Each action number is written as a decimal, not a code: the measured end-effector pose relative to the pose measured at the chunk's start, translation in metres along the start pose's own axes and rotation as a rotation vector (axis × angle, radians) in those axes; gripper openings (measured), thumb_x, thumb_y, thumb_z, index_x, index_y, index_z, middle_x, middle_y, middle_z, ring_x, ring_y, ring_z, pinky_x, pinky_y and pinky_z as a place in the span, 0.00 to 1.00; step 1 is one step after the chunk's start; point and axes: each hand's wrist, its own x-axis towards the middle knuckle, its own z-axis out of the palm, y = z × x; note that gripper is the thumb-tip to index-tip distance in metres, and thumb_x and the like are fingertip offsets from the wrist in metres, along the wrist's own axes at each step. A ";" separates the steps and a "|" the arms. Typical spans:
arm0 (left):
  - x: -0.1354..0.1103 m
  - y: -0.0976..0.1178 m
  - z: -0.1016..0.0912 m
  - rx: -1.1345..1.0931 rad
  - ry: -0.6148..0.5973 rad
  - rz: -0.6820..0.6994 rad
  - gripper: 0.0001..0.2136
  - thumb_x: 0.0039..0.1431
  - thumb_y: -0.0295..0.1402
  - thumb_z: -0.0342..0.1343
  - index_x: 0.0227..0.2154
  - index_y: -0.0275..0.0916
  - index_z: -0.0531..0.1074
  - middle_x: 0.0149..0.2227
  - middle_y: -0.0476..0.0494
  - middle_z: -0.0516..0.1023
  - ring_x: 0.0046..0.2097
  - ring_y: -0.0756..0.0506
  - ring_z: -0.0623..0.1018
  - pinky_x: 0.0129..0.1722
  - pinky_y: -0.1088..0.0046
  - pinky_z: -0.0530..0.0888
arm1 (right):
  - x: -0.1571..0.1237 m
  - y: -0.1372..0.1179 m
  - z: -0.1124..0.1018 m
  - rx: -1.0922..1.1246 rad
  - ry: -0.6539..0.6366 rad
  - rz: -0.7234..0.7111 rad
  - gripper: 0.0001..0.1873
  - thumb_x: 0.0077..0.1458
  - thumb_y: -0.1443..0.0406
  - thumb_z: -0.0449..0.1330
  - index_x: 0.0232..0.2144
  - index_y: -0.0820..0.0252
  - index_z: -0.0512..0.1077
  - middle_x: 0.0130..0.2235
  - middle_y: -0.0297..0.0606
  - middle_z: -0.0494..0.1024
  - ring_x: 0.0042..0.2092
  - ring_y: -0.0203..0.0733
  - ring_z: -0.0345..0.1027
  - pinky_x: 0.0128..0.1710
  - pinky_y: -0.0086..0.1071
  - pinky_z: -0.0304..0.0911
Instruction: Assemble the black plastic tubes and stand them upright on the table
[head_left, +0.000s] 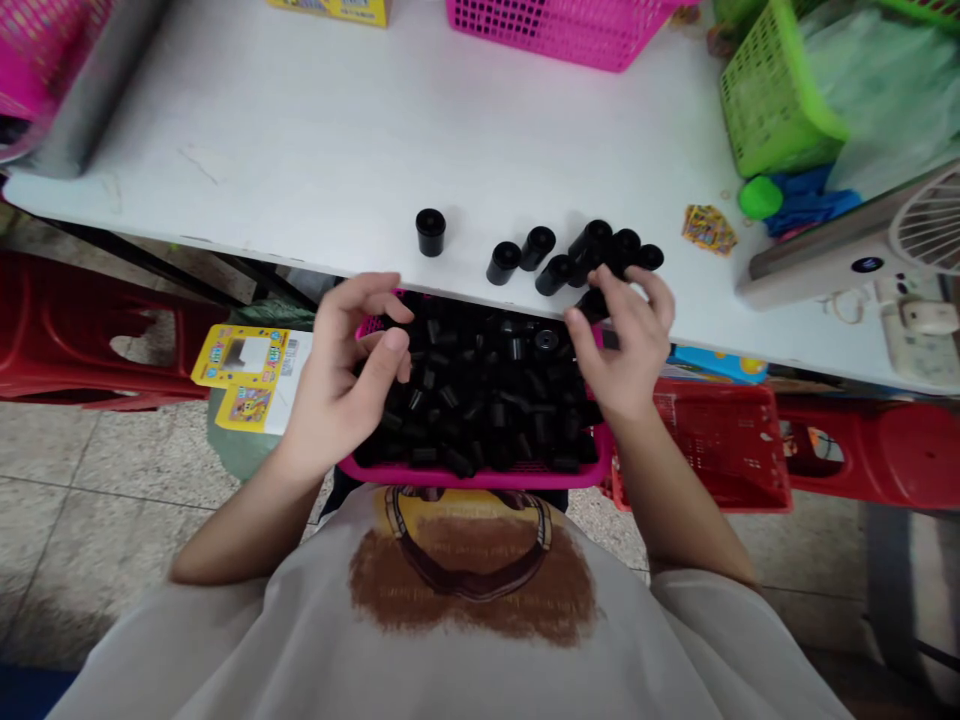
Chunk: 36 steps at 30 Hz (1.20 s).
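Note:
My left hand [349, 365] hovers over the left edge of a pink basket [480, 480] full of small black plastic cylinders [487, 400]. Its fingers are loosely curled and apart, with nothing visible in them. Near the table's front edge, my right hand [626, 345] has its thumb and fingertips around a black cylinder [592, 304], partly hidden by the fingers. Just beyond that hand, several similar cylinders [597, 238] stand in a cluster on the white table. One upright cylinder [430, 233] stands apart to the left.
Along the table's far side are a pink basket [555, 35] and a green basket [780, 95]. A handheld fan [862, 240] and small colourful cards [709, 230] lie at the right. Red stools [90, 330] and a red crate [720, 450] flank me below; yellow-white packaging [255, 375] is at left.

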 end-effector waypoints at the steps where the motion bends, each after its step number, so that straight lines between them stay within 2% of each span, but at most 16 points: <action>1: -0.001 -0.003 -0.002 -0.055 -0.009 -0.025 0.19 0.73 0.42 0.57 0.63 0.55 0.62 0.58 0.43 0.71 0.33 0.53 0.74 0.40 0.68 0.86 | 0.004 0.012 0.003 -0.044 0.013 0.014 0.22 0.68 0.56 0.63 0.63 0.46 0.74 0.56 0.43 0.81 0.70 0.65 0.61 0.71 0.72 0.51; 4: -0.007 -0.011 -0.004 -0.119 -0.131 -0.022 0.24 0.68 0.39 0.62 0.61 0.59 0.56 0.63 0.44 0.60 0.41 0.50 0.76 0.42 0.64 0.88 | 0.015 0.035 0.014 -0.072 0.013 0.065 0.21 0.69 0.56 0.62 0.62 0.42 0.74 0.58 0.44 0.78 0.76 0.67 0.44 0.72 0.77 0.35; 6: -0.010 -0.016 -0.003 -0.091 -0.195 0.052 0.24 0.68 0.36 0.61 0.59 0.58 0.55 0.62 0.42 0.57 0.46 0.47 0.76 0.40 0.64 0.87 | 0.021 0.041 0.018 -0.048 -0.009 0.072 0.21 0.69 0.56 0.62 0.62 0.39 0.73 0.62 0.43 0.74 0.76 0.67 0.38 0.72 0.76 0.31; 9: -0.011 -0.021 0.000 -0.010 -0.163 0.171 0.24 0.66 0.30 0.62 0.56 0.53 0.56 0.59 0.41 0.60 0.50 0.46 0.76 0.47 0.63 0.85 | 0.025 0.032 0.012 -0.142 0.050 0.012 0.25 0.70 0.54 0.61 0.66 0.42 0.69 0.69 0.43 0.63 0.75 0.71 0.38 0.71 0.75 0.35; 11: -0.008 -0.022 0.003 -0.055 -0.136 0.198 0.26 0.63 0.28 0.66 0.54 0.51 0.57 0.54 0.42 0.67 0.48 0.47 0.78 0.47 0.66 0.83 | 0.020 0.014 0.002 -0.224 0.065 -0.086 0.25 0.70 0.54 0.59 0.65 0.48 0.71 0.67 0.48 0.64 0.72 0.71 0.49 0.69 0.73 0.45; 13: -0.003 -0.022 0.005 -0.172 -0.139 0.153 0.28 0.60 0.26 0.70 0.52 0.49 0.57 0.47 0.47 0.75 0.44 0.49 0.81 0.44 0.70 0.82 | 0.009 -0.011 -0.008 -0.211 -0.134 -0.237 0.17 0.71 0.57 0.59 0.57 0.52 0.78 0.57 0.48 0.74 0.62 0.62 0.66 0.64 0.62 0.61; 15: 0.000 -0.019 0.006 -0.282 -0.138 0.090 0.30 0.56 0.25 0.73 0.50 0.48 0.57 0.41 0.51 0.80 0.42 0.49 0.82 0.43 0.72 0.80 | -0.005 -0.037 -0.015 -0.145 -0.540 -0.371 0.11 0.71 0.61 0.60 0.49 0.53 0.81 0.45 0.42 0.80 0.48 0.50 0.76 0.52 0.45 0.73; 18: 0.003 -0.014 0.008 -0.418 -0.157 -0.015 0.30 0.52 0.25 0.76 0.49 0.46 0.62 0.40 0.50 0.84 0.42 0.48 0.85 0.44 0.73 0.81 | -0.020 -0.064 -0.011 -0.165 -0.976 -0.311 0.13 0.68 0.64 0.65 0.53 0.57 0.81 0.44 0.42 0.82 0.40 0.47 0.79 0.40 0.37 0.75; 20: 0.004 -0.013 0.009 -0.535 -0.199 -0.110 0.26 0.54 0.28 0.76 0.50 0.45 0.67 0.42 0.47 0.85 0.43 0.47 0.86 0.43 0.73 0.82 | -0.022 -0.071 -0.004 -0.191 -1.091 -0.208 0.18 0.66 0.65 0.67 0.57 0.59 0.79 0.48 0.45 0.82 0.42 0.50 0.81 0.42 0.40 0.77; 22: 0.004 -0.014 0.011 -0.655 -0.195 -0.212 0.21 0.56 0.34 0.76 0.49 0.44 0.73 0.43 0.46 0.86 0.45 0.46 0.86 0.43 0.73 0.82 | -0.020 -0.070 0.000 -0.184 -1.131 -0.137 0.18 0.64 0.68 0.67 0.56 0.61 0.80 0.48 0.48 0.82 0.43 0.54 0.82 0.46 0.44 0.78; 25: 0.005 -0.020 0.016 -0.770 -0.060 -0.301 0.21 0.49 0.39 0.80 0.43 0.43 0.79 0.43 0.47 0.86 0.44 0.49 0.85 0.44 0.79 0.80 | -0.016 -0.063 0.000 0.008 -1.047 -0.079 0.15 0.64 0.75 0.62 0.48 0.61 0.83 0.46 0.46 0.83 0.46 0.52 0.83 0.48 0.43 0.79; 28: 0.003 -0.026 0.022 -0.857 0.041 -0.405 0.23 0.43 0.37 0.82 0.40 0.44 0.78 0.41 0.52 0.86 0.40 0.53 0.83 0.41 0.83 0.79 | -0.020 -0.065 -0.005 0.452 -0.741 0.057 0.19 0.65 0.76 0.55 0.44 0.56 0.83 0.45 0.39 0.85 0.38 0.38 0.83 0.40 0.32 0.80; 30: -0.001 -0.027 0.028 -0.904 0.034 -0.514 0.23 0.42 0.37 0.83 0.38 0.44 0.76 0.41 0.55 0.84 0.37 0.54 0.82 0.40 0.83 0.79 | -0.025 -0.074 -0.005 0.721 -0.469 0.234 0.14 0.66 0.73 0.58 0.44 0.54 0.81 0.37 0.33 0.85 0.28 0.33 0.80 0.29 0.27 0.77; 32: -0.005 -0.026 0.034 -0.921 -0.015 -0.597 0.23 0.42 0.37 0.82 0.37 0.44 0.76 0.40 0.56 0.82 0.37 0.54 0.82 0.40 0.81 0.80 | -0.030 -0.087 -0.002 0.857 -0.235 0.407 0.06 0.64 0.69 0.65 0.42 0.55 0.81 0.29 0.30 0.83 0.23 0.34 0.77 0.22 0.26 0.75; 34: -0.008 -0.024 0.040 -0.914 -0.071 -0.623 0.22 0.42 0.38 0.82 0.37 0.43 0.78 0.39 0.54 0.81 0.38 0.54 0.80 0.41 0.79 0.79 | -0.032 -0.098 0.002 0.893 -0.082 0.498 0.02 0.61 0.65 0.71 0.38 0.55 0.82 0.26 0.30 0.83 0.23 0.36 0.77 0.22 0.27 0.76; 36: -0.010 -0.021 0.043 -0.894 -0.101 -0.607 0.20 0.42 0.37 0.83 0.36 0.41 0.80 0.39 0.52 0.81 0.39 0.53 0.79 0.40 0.80 0.77 | -0.032 -0.104 0.005 0.916 -0.010 0.515 0.02 0.59 0.65 0.73 0.37 0.54 0.84 0.27 0.31 0.85 0.23 0.36 0.78 0.22 0.27 0.77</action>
